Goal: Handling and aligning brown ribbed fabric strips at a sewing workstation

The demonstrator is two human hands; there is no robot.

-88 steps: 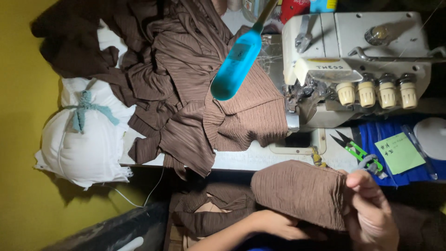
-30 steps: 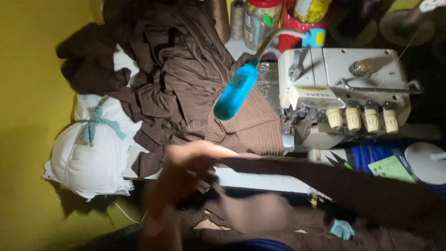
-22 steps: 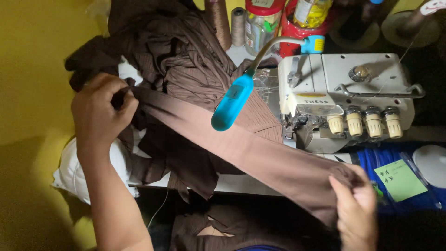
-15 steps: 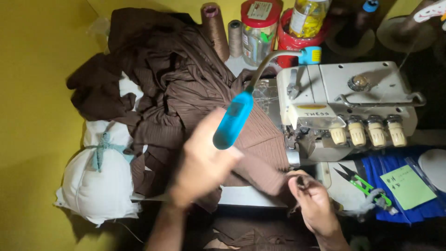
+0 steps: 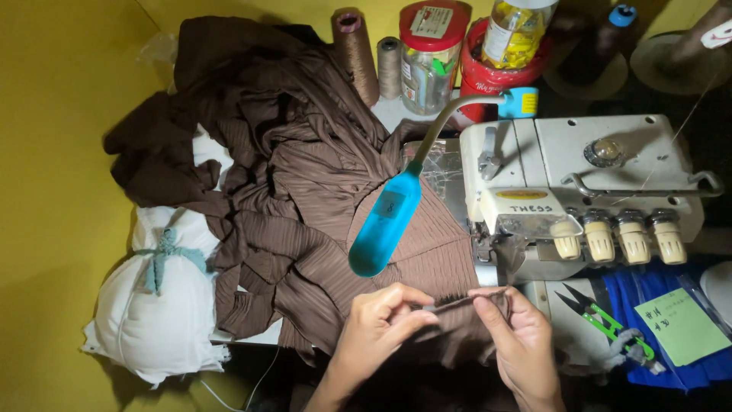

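Both hands pinch the edge of a brown ribbed fabric piece [image 5: 457, 304] just in front of a white overlock sewing machine [image 5: 587, 194]. My left hand [image 5: 375, 329] holds the edge's left end between thumb and fingers. My right hand [image 5: 520, 343] grips the right end, close to the machine's needle area [image 5: 485, 255]. The rest of that piece hangs below my hands in shadow. A large heap of the same brown fabric [image 5: 290, 198] lies on the table to the left of the machine.
A blue gooseneck lamp [image 5: 385, 225] hangs over the fabric. A white tied cloth bundle [image 5: 156, 313] sits at the left edge. Thread cones [image 5: 357, 47], jars [image 5: 429, 53] and a red container stand at the back. Green-handled snips [image 5: 602, 320], a green note [image 5: 682, 324] and blue cloth lie right.
The long brown piece stretched between both hands was drawn in. My left hand came from the far left heap to the front, and both hands now pinch the edge at the machine.
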